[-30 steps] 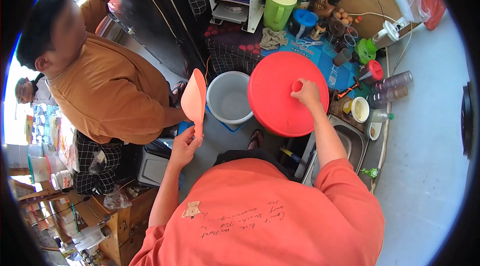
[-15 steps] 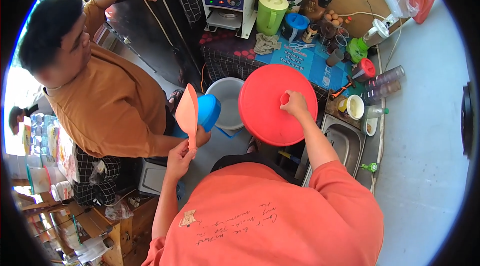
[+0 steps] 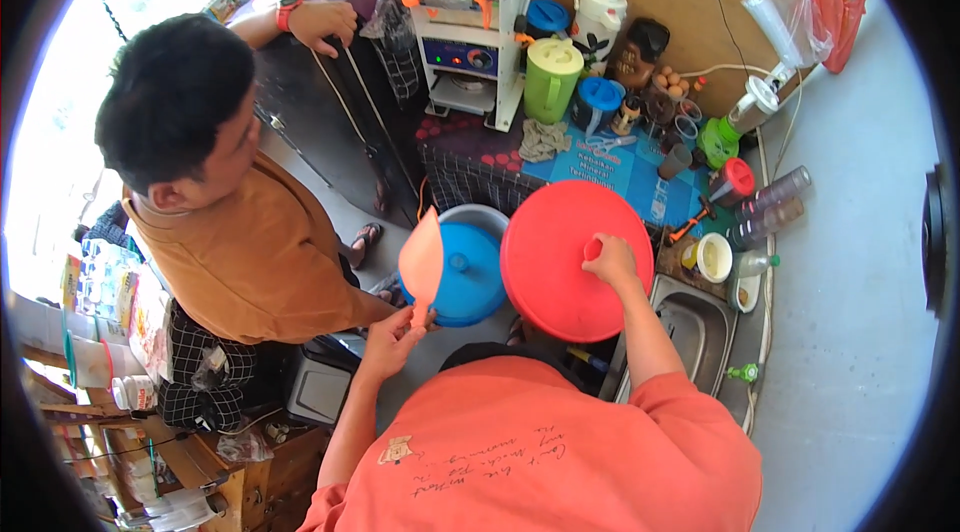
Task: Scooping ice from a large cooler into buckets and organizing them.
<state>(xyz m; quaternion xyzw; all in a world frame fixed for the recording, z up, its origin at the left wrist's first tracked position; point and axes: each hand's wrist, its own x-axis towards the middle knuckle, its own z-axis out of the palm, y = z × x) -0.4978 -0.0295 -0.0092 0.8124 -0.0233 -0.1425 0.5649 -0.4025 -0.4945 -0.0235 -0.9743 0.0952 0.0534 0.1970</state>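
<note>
My left hand (image 3: 390, 342) is closed round the handle of an orange plastic scoop (image 3: 421, 260), whose broad blade points upward. In my right hand (image 3: 613, 262) is the knob of a large round red lid (image 3: 560, 282); whatever lies under the lid is hidden. Beside the scoop, a co-worker's hand, partly hidden by the scoop, is at the near edge of a round blue lid (image 3: 470, 277). That blue lid covers most of a grey bucket (image 3: 487, 216), leaving its far rim showing.
The co-worker in a brown shirt (image 3: 240, 252) stands close on my left. A sealing machine (image 3: 465, 57), green pitcher (image 3: 552, 82) and several containers crowd the counter ahead. A metal sink (image 3: 690, 322) is at my right, next to a light blue wall (image 3: 850, 332).
The co-worker's blue lid has gone from tilted beside the bucket to over it. My hands still hold the scoop and red lid. The view has shifted slightly.
</note>
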